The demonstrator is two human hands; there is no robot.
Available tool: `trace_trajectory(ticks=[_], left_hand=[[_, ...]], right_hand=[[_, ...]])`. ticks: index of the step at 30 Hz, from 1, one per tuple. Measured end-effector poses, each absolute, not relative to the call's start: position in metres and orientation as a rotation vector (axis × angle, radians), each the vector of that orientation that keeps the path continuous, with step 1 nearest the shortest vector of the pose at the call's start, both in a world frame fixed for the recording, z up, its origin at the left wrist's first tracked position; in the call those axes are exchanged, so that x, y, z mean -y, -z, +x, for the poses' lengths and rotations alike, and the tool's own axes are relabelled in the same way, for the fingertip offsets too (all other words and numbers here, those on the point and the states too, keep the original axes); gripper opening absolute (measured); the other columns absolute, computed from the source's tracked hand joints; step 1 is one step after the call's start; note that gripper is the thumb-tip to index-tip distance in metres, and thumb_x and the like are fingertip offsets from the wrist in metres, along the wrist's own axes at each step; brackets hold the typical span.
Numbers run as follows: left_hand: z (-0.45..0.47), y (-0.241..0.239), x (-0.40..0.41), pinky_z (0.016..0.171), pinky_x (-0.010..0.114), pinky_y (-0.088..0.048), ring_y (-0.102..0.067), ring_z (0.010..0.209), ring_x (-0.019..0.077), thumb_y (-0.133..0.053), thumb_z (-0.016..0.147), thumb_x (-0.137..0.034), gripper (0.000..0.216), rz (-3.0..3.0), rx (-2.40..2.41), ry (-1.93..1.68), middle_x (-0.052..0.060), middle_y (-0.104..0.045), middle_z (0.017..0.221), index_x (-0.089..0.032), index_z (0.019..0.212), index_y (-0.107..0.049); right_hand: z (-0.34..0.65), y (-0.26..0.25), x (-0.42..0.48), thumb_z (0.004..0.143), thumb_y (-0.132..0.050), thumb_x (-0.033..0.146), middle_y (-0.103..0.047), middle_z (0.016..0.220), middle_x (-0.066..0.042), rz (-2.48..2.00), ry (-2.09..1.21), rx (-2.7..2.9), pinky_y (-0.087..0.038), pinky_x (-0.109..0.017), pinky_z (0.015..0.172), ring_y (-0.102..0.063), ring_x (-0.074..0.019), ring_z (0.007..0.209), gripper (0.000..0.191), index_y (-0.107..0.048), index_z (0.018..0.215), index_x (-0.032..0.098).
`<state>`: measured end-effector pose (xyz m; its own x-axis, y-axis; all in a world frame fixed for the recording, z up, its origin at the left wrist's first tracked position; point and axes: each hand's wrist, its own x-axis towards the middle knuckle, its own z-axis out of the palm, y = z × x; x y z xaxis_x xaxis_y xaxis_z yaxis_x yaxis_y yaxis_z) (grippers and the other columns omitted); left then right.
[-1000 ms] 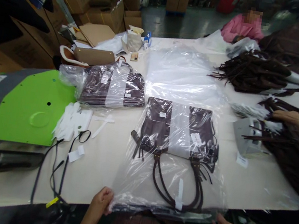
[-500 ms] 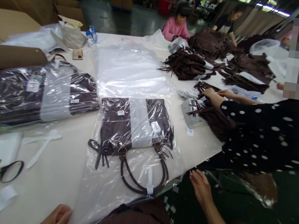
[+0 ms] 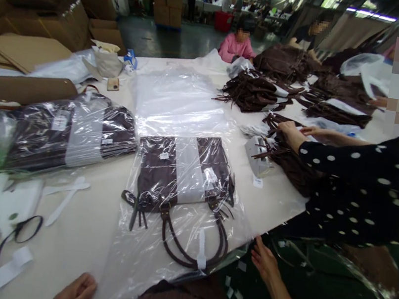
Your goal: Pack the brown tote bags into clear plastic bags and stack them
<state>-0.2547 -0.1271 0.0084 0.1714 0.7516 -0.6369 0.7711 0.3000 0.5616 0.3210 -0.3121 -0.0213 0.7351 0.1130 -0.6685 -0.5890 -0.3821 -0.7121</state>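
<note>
A dark brown and white handbag (image 3: 181, 172) lies flat inside a clear plastic bag (image 3: 138, 255) on the white table (image 3: 79, 221), its looped handles (image 3: 189, 243) toward me. My left hand (image 3: 75, 293) rests at the near table edge with its fingers curled on the plastic bag's lower left corner. My right hand (image 3: 265, 260) is past the table's right edge, fingers stretched out and apart, holding nothing, just beside the plastic bag's right corner.
A stack of bagged handbags (image 3: 70, 133) lies at the left, with white paper strips (image 3: 65, 194) and a black cord (image 3: 18, 232) near it. Empty clear bags (image 3: 177, 96) lie behind. A person in a dotted black sleeve (image 3: 359, 183) handles brown straps (image 3: 285, 152) at the right.
The view has swung to the right. My right hand came off the bag's front edge and now sits beyond the table's right side; my left hand stays at the lower left corner.
</note>
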Motion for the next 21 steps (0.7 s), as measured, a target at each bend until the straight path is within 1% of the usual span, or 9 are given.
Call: trace_trajectory(ticks=[2,5,7,10,12,14,16,19,21], left_hand=[[-0.254,-0.02,0.113,0.061,0.029,-0.047,-0.056,0.059,0.0186,-0.051,0.066,-0.075,0.052,1.464,-1.607,-0.001,-0.002,-0.055,0.056,-0.024,0.062,-0.051],[-0.235,-0.041,0.08,0.073,0.033,-0.052,-0.066,0.081,0.0236,-0.054,0.067,-0.068,0.047,1.402,-1.794,-0.227,0.004,-0.069,0.081,-0.023,0.08,-0.06],[-0.211,-0.048,0.053,0.081,0.037,-0.053,-0.068,0.092,0.0265,-0.054,0.068,-0.064,0.053,1.325,-1.875,-0.398,0.011,-0.071,0.097,-0.019,0.095,-0.062],[-0.165,-0.046,0.014,0.087,0.038,-0.051,-0.067,0.097,0.0271,-0.056,0.069,-0.063,0.073,1.269,-1.865,-0.5,0.019,-0.068,0.11,-0.009,0.116,-0.057],[-0.136,-0.041,-0.004,0.088,0.038,-0.049,-0.067,0.097,0.0282,-0.057,0.066,-0.067,0.085,1.281,-1.842,-0.491,0.02,-0.067,0.111,-0.005,0.123,-0.053],[-0.115,-0.035,-0.016,0.087,0.04,-0.048,-0.066,0.097,0.0308,-0.057,0.062,-0.071,0.094,1.304,-1.829,-0.465,0.019,-0.067,0.105,-0.003,0.126,-0.051],[-0.102,-0.03,-0.022,0.084,0.041,-0.047,-0.066,0.095,0.033,-0.061,0.056,-0.073,0.097,1.285,-1.849,-0.449,0.016,-0.068,0.098,-0.004,0.123,-0.052],[-0.097,-0.024,-0.022,0.074,0.038,-0.048,-0.066,0.085,0.0305,-0.066,0.051,-0.07,0.091,1.152,-1.85,-0.489,0.013,-0.068,0.092,-0.007,0.115,-0.055],[-0.097,-0.022,-0.015,0.067,0.035,-0.048,-0.065,0.075,0.0255,-0.062,0.056,-0.071,0.081,1.086,-1.802,-0.527,0.01,-0.068,0.086,-0.009,0.108,-0.058]], right_hand=[[0.334,0.016,0.334,0.038,-0.087,0.047,-0.069,0.075,-0.007,-2.031,-0.829,-0.31,-0.056,-0.044,0.065,-0.069,-0.0284,0.07,0.055,-0.06,0.08,0.024],[0.366,0.005,0.341,0.064,-0.062,0.061,-0.068,0.078,-0.012,-2.535,-0.477,-0.018,-0.049,-0.061,0.079,-0.067,-0.0406,0.085,0.031,-0.061,0.073,0.032],[0.372,-0.007,0.312,0.077,-0.043,0.066,-0.07,0.093,-0.017,-2.671,-0.382,0.191,-0.046,-0.062,0.086,-0.065,-0.043,0.097,0.042,-0.067,0.085,0.033],[0.336,-0.033,0.231,0.087,-0.033,0.063,-0.066,0.125,-0.014,-2.456,-0.355,0.679,-0.043,-0.054,0.102,-0.06,-0.0346,0.117,0.058,-0.067,0.117,0.026],[0.294,-0.048,0.171,0.093,-0.028,0.057,-0.059,0.138,-0.013,-2.178,-0.331,1.096,-0.034,-0.048,0.114,-0.051,-0.028,0.131,0.062,-0.058,0.132,0.019],[0.255,-0.053,0.12,0.097,-0.027,0.052,-0.047,0.15,-0.015,-2.052,-0.218,1.468,-0.021,-0.051,0.12,-0.034,-0.0278,0.144,0.063,-0.049,0.141,0.013],[0.226,-0.048,0.085,0.098,-0.031,0.05,-0.037,0.157,-0.014,-2.046,-0.127,1.73,-0.012,-0.054,0.121,-0.021,-0.0281,0.149,0.062,-0.04,0.147,0.012],[0.204,-0.029,0.065,0.097,-0.038,0.051,-0.033,0.159,-0.012,-2.113,-0.12,1.928,-0.009,-0.057,0.121,-0.019,-0.0309,0.15,0.064,-0.036,0.15,0.015],[0.202,-0.017,0.066,0.097,-0.039,0.053,-0.036,0.157,-0.011,-2.16,-0.172,1.97,-0.011,-0.059,0.119,-0.024,-0.033,0.148,0.064,-0.038,0.15,0.018]])
